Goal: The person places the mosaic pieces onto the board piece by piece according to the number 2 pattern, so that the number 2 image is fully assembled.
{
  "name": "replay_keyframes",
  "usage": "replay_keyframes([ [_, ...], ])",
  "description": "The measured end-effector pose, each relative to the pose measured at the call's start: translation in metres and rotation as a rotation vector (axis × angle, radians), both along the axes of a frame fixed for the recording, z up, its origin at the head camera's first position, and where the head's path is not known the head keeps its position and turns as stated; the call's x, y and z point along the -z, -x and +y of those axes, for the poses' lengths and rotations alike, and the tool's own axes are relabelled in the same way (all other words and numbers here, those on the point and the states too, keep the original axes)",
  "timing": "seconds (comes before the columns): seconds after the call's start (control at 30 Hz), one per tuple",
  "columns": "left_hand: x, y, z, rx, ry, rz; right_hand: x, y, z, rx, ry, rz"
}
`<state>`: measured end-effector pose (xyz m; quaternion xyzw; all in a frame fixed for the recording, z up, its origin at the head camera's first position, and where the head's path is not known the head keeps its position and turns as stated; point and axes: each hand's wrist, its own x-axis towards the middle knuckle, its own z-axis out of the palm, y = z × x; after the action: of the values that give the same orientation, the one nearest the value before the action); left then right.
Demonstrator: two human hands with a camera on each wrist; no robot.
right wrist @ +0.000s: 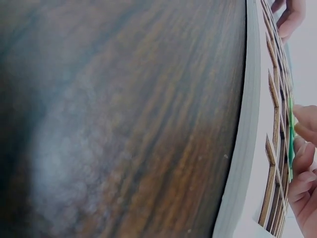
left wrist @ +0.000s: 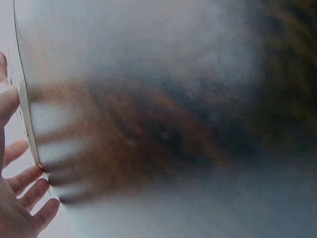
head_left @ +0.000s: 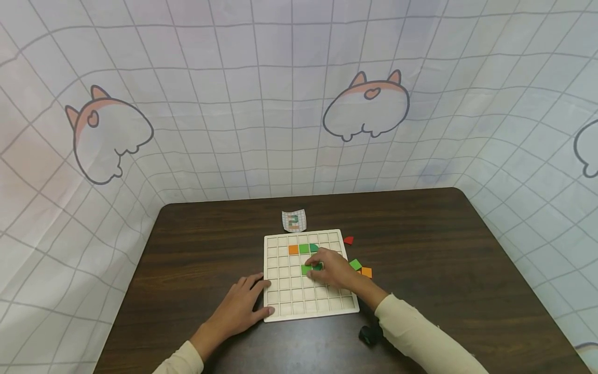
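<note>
A cream grid board [head_left: 285,296] lies on the dark table. My left hand [head_left: 240,305] rests at its left edge, fingers relaxed, the thumb tip touching the rim near the front corner. Over the board's middle, my right hand [head_left: 333,268] pinches a light green square tile [head_left: 306,269] between thumb and index finger. A dark green tile [head_left: 318,266] lies partly hidden under that hand. One row higher sit an orange square tile [head_left: 293,250], a green square tile [head_left: 304,249] and a teal tile with a rounded edge [head_left: 314,248]. In the right wrist view, the fingertips meet green at the board's surface.
A small printed card [head_left: 294,221] with a coloured pattern lies behind the board. To the right are a red tile [head_left: 349,240], a loose green tile [head_left: 355,265] and an orange tile [head_left: 366,272]. A small black object [head_left: 367,335] sits near my right sleeve.
</note>
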<state>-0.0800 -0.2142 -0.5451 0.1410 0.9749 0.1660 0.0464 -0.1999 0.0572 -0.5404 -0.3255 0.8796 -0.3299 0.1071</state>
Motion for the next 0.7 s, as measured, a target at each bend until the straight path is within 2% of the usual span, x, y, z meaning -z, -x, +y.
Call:
replay_keyframes([
  [0.17,0.0,0.001,0.001,-0.001,0.008,0.001,0.001,0.001,0.003,0.006,0.02,0.004],
  [0.37,0.001,0.001,0.001,-0.003,-0.001,0.001,0.001,0.007,0.015,0.067,0.053,0.002],
  [0.5,0.001,0.0,0.001,-0.003,0.0,0.001,-0.001,0.017,0.028,0.099,0.09,-0.011],
  [0.7,0.0,0.001,0.001,-0.003,0.01,-0.001,-0.004,0.034,0.054,0.175,0.076,-0.007],
])
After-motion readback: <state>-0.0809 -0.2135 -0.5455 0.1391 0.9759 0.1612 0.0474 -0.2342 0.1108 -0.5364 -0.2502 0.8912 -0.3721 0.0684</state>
